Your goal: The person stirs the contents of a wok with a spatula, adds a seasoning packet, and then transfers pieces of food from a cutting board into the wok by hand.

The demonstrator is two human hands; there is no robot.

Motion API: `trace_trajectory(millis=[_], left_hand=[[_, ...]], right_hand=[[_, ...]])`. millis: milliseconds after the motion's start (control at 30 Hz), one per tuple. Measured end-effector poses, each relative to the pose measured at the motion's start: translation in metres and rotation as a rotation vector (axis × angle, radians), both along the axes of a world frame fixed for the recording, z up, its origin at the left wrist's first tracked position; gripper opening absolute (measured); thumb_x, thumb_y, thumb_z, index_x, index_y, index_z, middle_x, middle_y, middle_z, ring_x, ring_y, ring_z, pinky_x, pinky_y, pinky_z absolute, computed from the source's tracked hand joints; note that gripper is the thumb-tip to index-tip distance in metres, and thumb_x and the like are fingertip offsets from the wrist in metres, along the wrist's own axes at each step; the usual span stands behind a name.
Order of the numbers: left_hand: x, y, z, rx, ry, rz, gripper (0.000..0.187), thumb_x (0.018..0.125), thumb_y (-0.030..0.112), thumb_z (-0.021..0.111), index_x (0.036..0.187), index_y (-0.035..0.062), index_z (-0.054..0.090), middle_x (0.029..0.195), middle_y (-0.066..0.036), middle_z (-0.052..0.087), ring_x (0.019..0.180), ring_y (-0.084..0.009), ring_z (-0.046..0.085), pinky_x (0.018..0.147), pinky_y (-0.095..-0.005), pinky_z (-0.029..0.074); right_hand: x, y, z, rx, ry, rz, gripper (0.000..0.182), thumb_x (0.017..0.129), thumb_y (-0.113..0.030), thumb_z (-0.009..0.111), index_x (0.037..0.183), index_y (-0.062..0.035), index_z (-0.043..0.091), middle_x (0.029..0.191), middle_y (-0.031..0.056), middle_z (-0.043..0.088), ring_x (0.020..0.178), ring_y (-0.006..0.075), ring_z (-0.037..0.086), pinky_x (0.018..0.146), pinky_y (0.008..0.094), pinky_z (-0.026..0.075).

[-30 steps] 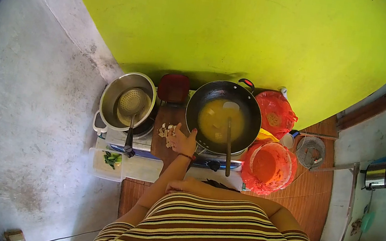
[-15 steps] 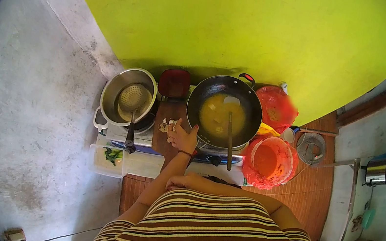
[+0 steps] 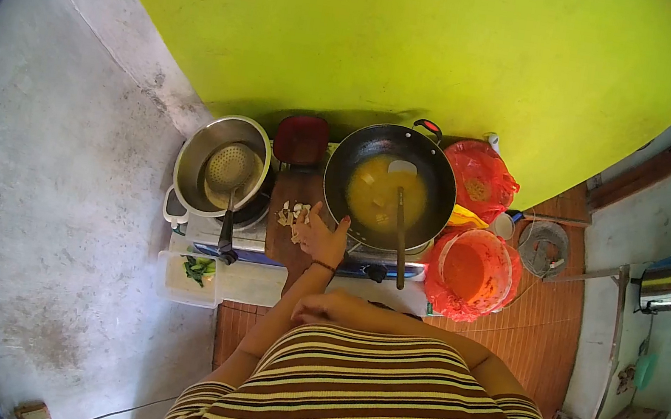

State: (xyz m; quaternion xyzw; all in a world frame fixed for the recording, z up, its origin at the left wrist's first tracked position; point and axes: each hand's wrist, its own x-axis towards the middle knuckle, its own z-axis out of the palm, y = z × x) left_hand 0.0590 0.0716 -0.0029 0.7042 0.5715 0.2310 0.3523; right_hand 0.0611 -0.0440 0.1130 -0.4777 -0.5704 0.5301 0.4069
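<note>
My left hand (image 3: 324, 240) reaches over a brown wooden cutting board (image 3: 280, 243), fingers stretched and thumb apart. Its fingertips are at a small heap of pale chopped pieces (image 3: 290, 213) on the board. Held low against my body, my right hand (image 3: 320, 307) is curled beside the left forearm; whatever it may grip is hidden. Just right of the board, a black wok (image 3: 345, 153) holds yellow liquid with a few pale pieces, and a long-handled spatula (image 3: 400, 223) rests in it.
Left of the board stands a metal pot (image 3: 194, 157) with a perforated skimmer (image 3: 230, 169) inside. A clear plastic box (image 3: 171, 276) contains green leaves. Also around are a dark red dish (image 3: 301, 140), a red-lined bucket (image 3: 506, 276) and a gas stove (image 3: 255, 242).
My left hand has shifted slightly over the chopped pieces, its thumb now more upright. My right hand stays near the left forearm. The view has moved a little.
</note>
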Motion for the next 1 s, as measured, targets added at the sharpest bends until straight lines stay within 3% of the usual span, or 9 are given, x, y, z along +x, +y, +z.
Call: trace_trajectory(millis=[133,200,267,367,467,567,767,867,1000], left_hand=[[-0.028,-0.004,0.000,0.137,-0.039,-0.270,0.064,0.072,0.034,0.073,0.126,0.0122,0.044,0.127,-0.017,0.038,0.116,-0.0356,0.039,0.095,-0.0481,0.033],[-0.050,-0.007,-0.005,0.158,-0.072,-0.432,0.062,0.074,0.034,0.070,0.125,0.0100,0.044,0.123,-0.018,0.042,0.113,-0.0362,0.043,0.092,-0.0461,0.037],[-0.066,-0.012,0.002,0.092,-0.075,-0.533,0.058,0.076,0.033,0.068,0.123,0.0076,0.046,0.119,-0.019,0.044,0.109,-0.0378,0.047,0.088,-0.0447,0.040],[-0.075,-0.015,-0.012,0.010,0.010,-0.552,0.051,0.078,0.032,0.066,0.118,0.0063,0.048,0.116,-0.021,0.048,0.104,-0.0383,0.052,0.083,-0.0442,0.043],[-0.073,-0.011,-0.021,-0.137,-0.024,-0.614,0.045,0.081,0.035,0.062,0.113,0.0049,0.050,0.105,-0.022,0.056,0.096,-0.0378,0.056,0.080,-0.0445,0.045],[-0.067,-0.013,0.003,-0.209,0.129,-0.642,0.043,0.084,0.040,0.057,0.107,0.0039,0.052,0.093,-0.022,0.061,0.089,-0.0386,0.059,0.075,-0.0454,0.046],[-0.068,-0.014,0.002,-0.209,0.165,-0.642,0.044,0.088,0.046,0.048,0.102,0.0037,0.053,0.091,-0.025,0.062,0.086,-0.0433,0.059,0.071,-0.0489,0.046],[-0.070,-0.011,-0.021,-0.250,0.195,-0.642,0.044,0.090,0.047,0.046,0.101,0.0046,0.054,0.083,-0.021,0.064,0.077,-0.0391,0.062,0.068,-0.0462,0.048],[-0.068,-0.010,-0.001,-0.403,0.177,-0.644,0.044,0.090,0.048,0.045,0.100,0.0057,0.054,0.070,-0.012,0.065,0.060,-0.0281,0.064,0.062,-0.0402,0.049]], right_hand=[[0.043,-0.014,-0.013,0.167,-0.411,-0.462,0.019,0.084,-0.016,0.059,0.101,-0.0069,0.061,0.082,0.0137,0.064,0.071,0.0263,0.063,0.063,0.0337,0.048],[0.064,-0.029,-0.014,0.049,-0.583,-0.744,0.018,0.082,-0.015,0.058,0.096,-0.0041,0.058,0.082,0.0176,0.063,0.078,0.0368,0.061,0.065,0.0420,0.048],[0.083,-0.049,-0.047,-0.167,-0.884,-0.852,0.021,0.081,-0.016,0.058,0.097,-0.0027,0.055,0.083,0.0186,0.062,0.078,0.0388,0.060,0.066,0.0449,0.047],[0.095,-0.066,-0.082,-0.298,-0.759,-0.883,0.022,0.081,-0.017,0.059,0.095,-0.0019,0.052,0.083,0.0193,0.061,0.082,0.0384,0.061,0.070,0.0439,0.048],[0.097,-0.065,-0.111,-0.403,-0.357,-0.965,0.022,0.081,-0.016,0.058,0.096,-0.0015,0.048,0.072,0.0170,0.058,0.069,0.0324,0.063,0.059,0.0419,0.050],[0.090,-0.056,-0.080,-0.473,0.030,-1.098,0.024,0.081,-0.013,0.055,0.100,-0.0018,0.045,0.063,0.0112,0.053,0.053,0.0223,0.058,0.042,0.0358,0.046],[0.118,-0.064,-0.097,-0.515,0.107,-1.128,0.034,0.080,-0.009,0.053,0.113,-0.0025,0.045,0.060,0.0066,0.049,0.038,0.0151,0.046,0.034,0.0287,0.041],[0.126,-0.074,-0.091,-0.443,0.054,-1.086,0.035,0.080,-0.008,0.054,0.114,-0.0020,0.047,0.059,0.0082,0.051,0.037,0.0164,0.048,0.035,0.0301,0.041],[0.120,-0.080,-0.067,-0.374,-0.200,-1.139,0.033,0.080,-0.006,0.053,0.113,-0.0010,0.049,0.058,0.0089,0.054,0.039,0.0158,0.051,0.036,0.0299,0.041]])
